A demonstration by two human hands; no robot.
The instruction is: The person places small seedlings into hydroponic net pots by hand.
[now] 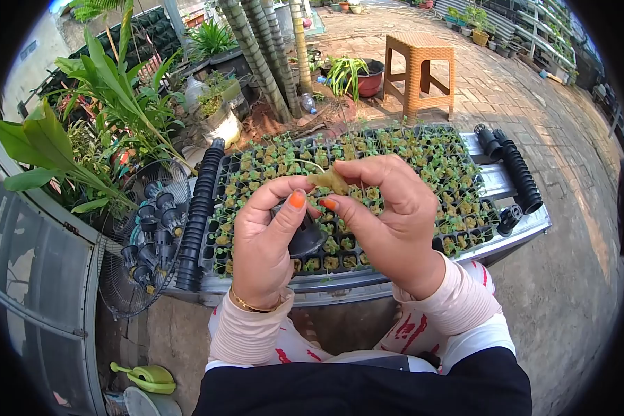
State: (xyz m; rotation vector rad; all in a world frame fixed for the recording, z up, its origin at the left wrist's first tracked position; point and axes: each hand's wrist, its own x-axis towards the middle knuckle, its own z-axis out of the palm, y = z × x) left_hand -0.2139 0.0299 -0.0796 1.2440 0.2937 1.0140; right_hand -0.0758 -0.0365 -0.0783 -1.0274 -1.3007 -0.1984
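Note:
Between both hands, above the seedling tray [326, 265], is a small yellow-brown plug [329, 180] with a thin pale stem pointing up and left. My left hand [269, 239] pinches the plug's left side with thumb and forefinger. A black net cup [306, 239] hangs just behind my left thumb, partly hidden by it. My right hand [395, 218] is closed on the plug's right side with thumb and forefinger. Rows of green seedlings in similar plugs fill the black tray below.
Stacked black cups [200, 215] line the tray's left edge; more stacks [518, 173] lie at its right. A wire basket [121, 277] holds several black cups with plugs. A woven-pattern stool [419, 69] stands beyond. A green watering can [149, 378] sits at lower left.

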